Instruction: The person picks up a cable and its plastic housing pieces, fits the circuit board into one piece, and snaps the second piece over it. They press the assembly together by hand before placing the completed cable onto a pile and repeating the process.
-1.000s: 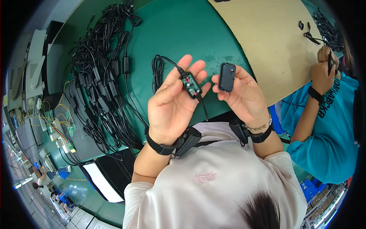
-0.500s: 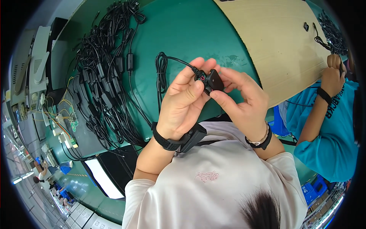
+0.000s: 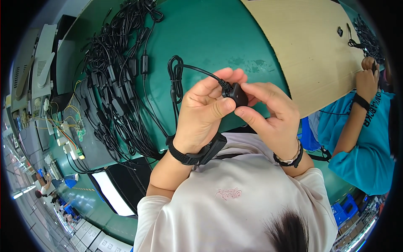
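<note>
A small black plastic casing (image 3: 238, 95) with a cable leading out of it is between my two hands. My left hand (image 3: 201, 112) grips it near the cable end, with the thumb across its lower left side. The thumb and forefinger of my right hand (image 3: 276, 112) pinch the casing's right side. From the casing a black cable (image 3: 200, 69) arcs left to a tied coil (image 3: 175, 80) on the green table. My left fingers hide part of the casing, and its inside is out of sight.
A big heap of black cables (image 3: 115, 80) with inline boxes covers the table's left. Beyond it are wires and a small circuit board (image 3: 80, 133). A cardboard sheet (image 3: 310, 50) lies at right, where a co-worker in a blue shirt (image 3: 357, 138) handles something dark.
The square black piece in my right hand has come against the part in my left, covering the red detail seen inside before. Both hands have shifted slightly right.
</note>
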A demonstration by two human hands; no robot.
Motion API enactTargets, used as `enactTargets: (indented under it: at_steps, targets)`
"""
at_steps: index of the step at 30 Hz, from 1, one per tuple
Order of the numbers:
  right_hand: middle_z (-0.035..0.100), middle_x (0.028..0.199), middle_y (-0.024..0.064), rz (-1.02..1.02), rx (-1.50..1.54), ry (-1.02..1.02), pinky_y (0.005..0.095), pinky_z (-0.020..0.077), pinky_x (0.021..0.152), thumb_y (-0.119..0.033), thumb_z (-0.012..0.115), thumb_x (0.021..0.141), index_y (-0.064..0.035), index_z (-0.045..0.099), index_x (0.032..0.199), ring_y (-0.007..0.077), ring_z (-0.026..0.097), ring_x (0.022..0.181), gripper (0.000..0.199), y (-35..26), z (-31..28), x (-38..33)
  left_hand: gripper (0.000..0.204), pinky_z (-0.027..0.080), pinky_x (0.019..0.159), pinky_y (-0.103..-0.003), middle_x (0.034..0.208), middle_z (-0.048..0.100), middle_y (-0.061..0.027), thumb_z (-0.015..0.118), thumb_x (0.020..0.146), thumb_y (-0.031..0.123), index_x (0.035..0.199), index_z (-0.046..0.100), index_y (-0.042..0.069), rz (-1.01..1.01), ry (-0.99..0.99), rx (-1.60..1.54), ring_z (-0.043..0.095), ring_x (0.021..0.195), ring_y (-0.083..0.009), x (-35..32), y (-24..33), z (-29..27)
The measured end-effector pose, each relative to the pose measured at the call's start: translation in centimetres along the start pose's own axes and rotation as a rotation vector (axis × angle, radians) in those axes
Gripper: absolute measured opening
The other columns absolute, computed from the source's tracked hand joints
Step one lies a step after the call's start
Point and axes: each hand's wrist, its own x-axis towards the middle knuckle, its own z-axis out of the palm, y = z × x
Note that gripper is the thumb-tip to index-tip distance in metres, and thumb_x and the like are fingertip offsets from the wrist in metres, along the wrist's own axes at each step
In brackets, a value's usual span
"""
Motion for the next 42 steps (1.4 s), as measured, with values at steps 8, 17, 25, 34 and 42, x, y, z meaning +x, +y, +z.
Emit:
enactTargets:
  at_steps: [8, 17, 25, 34, 42]
  targets:
    - [0.059, 0.095, 0.0117, 0.055, 0.072, -0.053, 0.0265, 0.0465, 0.069, -0.001, 0.070, 0.068, 0.0026, 0.058, 0.104, 0.0178, 0.056, 0.079, 0.038, -0.3, -0.7, -0.2, 0.047, 0.044, 0.092, -0.040, 0.116, 0.054, -0.0138, 0.068, 0.071, 0.003, 0.115, 0.053, 0.006, 0.007, -0.004, 0.121, 0.051, 0.109, -0.0260, -0.2, 0.3, 0.1]
    - [0.062, 0.086, 0.0101, -0.031, 0.048, 0.009, 0.0250, 0.0482, 0.060, -0.008, 0.074, 0.065, -0.0014, 0.062, 0.097, 0.0170, 0.059, 0.068, 0.034, -0.2, -0.5, 0.1, 0.044, 0.048, 0.088, -0.041, 0.119, 0.051, -0.0170, 0.061, 0.073, -0.011, 0.112, 0.057, 0.009, 0.057, -0.080, 0.152, 0.052, 0.108, -0.0271, -0.4, 0.1, -0.5]
    - [0.060, 0.092, 0.0109, 0.153, 0.147, -0.065, 0.0249, 0.0477, 0.069, -0.002, 0.071, 0.069, 0.0032, 0.059, 0.100, 0.0162, 0.059, 0.079, 0.034, -0.9, -0.9, 0.0, 0.038, 0.048, 0.087, -0.037, 0.115, 0.054, -0.0158, 0.062, 0.074, -0.007, 0.110, 0.056, 0.003, 0.025, -0.005, 0.202, 0.054, 0.104, -0.0245, -0.3, 0.7, 0.5]
    - [0.063, 0.075, 0.0041, 0.431, 0.235, -0.123, 0.0191, 0.0459, 0.054, -0.005, 0.067, 0.075, 0.0009, 0.061, 0.094, 0.0074, 0.057, 0.062, 0.021, 0.0, -1.3, 2.2, 0.027, 0.049, 0.082, -0.030, 0.105, 0.059, -0.0119, 0.059, 0.082, 0.005, 0.109, 0.055, 0.001, -0.256, 0.117, -0.056, 0.059, 0.093, -0.0194, 0.7, 1.2, 0.1]
    - [0.062, 0.070, 0.0022, 0.376, 0.136, -0.139, 0.0163, 0.0434, 0.052, -0.006, 0.066, 0.076, 0.0007, 0.061, 0.088, 0.0043, 0.055, 0.058, 0.015, -0.2, -1.1, 2.6, 0.029, 0.049, 0.077, -0.027, 0.101, 0.059, -0.0073, 0.055, 0.086, 0.013, 0.112, 0.051, 0.001, -0.300, 0.108, -0.160, 0.058, 0.089, -0.0152, 0.5, 0.9, -0.4]
